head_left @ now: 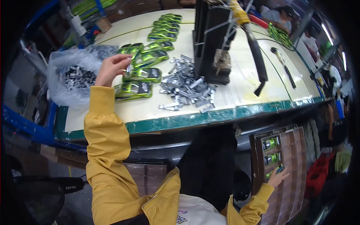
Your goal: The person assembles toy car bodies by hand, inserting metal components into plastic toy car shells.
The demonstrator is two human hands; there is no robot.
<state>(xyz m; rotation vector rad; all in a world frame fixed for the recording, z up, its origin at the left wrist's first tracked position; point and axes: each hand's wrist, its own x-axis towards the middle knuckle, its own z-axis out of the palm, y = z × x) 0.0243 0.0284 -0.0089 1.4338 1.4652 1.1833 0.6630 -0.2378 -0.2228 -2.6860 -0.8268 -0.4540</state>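
Note:
My left hand (109,69) is raised over the left part of the table, pinching a small silver metal clip (129,67) between thumb and fingertips. Just beyond it lie green-and-black blister packs (141,74) in overlapping rows. A loose heap of similar silver clips (187,88) is spread to their right. Low on the right, my right hand (276,179) reaches into a brown carton with dividers (294,161). Its fingers look spread, beside a green-and-black pack (279,168) in the carton's left column. Two more packs (270,143) sit farther up that column.
A clear plastic bag (62,88) of metal clips stands at the table's left. A black press-like machine (212,45) with a lever (257,56) rises mid-table. A hammer (284,67) lies to its right. Another person (277,18) sits at the far right near green packs (279,35).

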